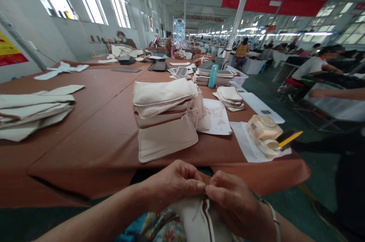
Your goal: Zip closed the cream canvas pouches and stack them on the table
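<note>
A cream fabric piece (191, 217) with a dark brown zipper-like strip down its middle lies over my lap, its upper end pinched between my hands. My left hand (173, 185) is closed, thumb and forefinger pressed on that end. Right beside it, my right hand (232, 196) is closed on the same end, fingertips almost meeting the left thumb. Whatever small part sits between the fingertips is hidden. Just beyond my hands, a stack of sewn cream fabric pouches (167, 135) with brown edging rests on the brown-covered table (94, 128).
Cream panels (34, 109) lie at the left. On the right are a small fabric stack (229, 97), a turquoise bottle (213, 75), white paper (218, 116) and a cut plastic jug (264, 131) with a yellow-handled tool (291, 139). A person's arm (339, 93) reaches in from the right.
</note>
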{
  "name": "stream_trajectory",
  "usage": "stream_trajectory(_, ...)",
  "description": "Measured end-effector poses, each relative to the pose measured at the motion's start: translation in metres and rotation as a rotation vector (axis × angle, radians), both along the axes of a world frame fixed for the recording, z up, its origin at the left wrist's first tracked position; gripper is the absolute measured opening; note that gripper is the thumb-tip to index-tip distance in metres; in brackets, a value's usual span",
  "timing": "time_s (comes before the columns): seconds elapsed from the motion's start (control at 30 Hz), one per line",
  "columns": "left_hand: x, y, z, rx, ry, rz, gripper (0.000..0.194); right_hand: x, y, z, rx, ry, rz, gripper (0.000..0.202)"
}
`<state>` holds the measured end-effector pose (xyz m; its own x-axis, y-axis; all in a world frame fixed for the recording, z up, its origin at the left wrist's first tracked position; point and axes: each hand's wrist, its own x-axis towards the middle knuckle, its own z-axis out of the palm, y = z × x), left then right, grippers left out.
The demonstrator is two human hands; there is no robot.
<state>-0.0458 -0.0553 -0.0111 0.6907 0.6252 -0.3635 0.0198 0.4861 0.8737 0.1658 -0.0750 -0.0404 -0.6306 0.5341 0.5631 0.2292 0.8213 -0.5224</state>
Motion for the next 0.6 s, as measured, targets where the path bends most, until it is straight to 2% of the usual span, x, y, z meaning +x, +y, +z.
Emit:
stream_trajectory(0.07, 0.0, -0.001, -0.001, 0.075, -0.002, -0.032, 0.039, 0.003, -0.003, -0.002, -0.01, 0.021, 0.036, 0.017)
stream_trajectory(0.1, 0.0, -0.002, -0.001, 0.125, -0.001, -0.039, 0.039, 0.004, -0.004, -0.001, -0.079, 0.056, 0.036, 0.015)
stream_trajectory(0.2, -0.001, -0.005, 0.003, 0.265, 0.012, -0.045, 0.035, 0.008, -0.006, 0.004, -0.514, 0.192, -0.053, 0.01)
stream_trajectory(0.27, -0.002, -0.005, 0.007, 0.341, 0.044, -0.062, 0.033, 0.009, -0.004, 0.011, -0.819, 0.204, -0.087, 0.026)
stream_trajectory(0.33, -0.003, -0.005, 0.011, 0.379, 0.074, -0.079, 0.031, 0.01, 0.0, 0.019, -0.987, 0.168, -0.03, 0.037)
stream_trajectory(0.47, -0.001, -0.006, 0.015, 0.42, 0.054, -0.067, 0.03, 0.009, 0.006, 0.028, -1.055, 0.106, 0.093, 0.039)
stream_trajectory(0.53, 0.002, -0.009, 0.012, 0.404, -0.013, -0.043, 0.032, 0.009, 0.004, 0.024, -1.024, 0.112, 0.095, 0.039)
stream_trajectory(0.6, 0.006, -0.013, 0.004, 0.317, -0.092, 0.014, 0.034, 0.008, 0.001, 0.015, -0.97, 0.139, 0.077, 0.038)
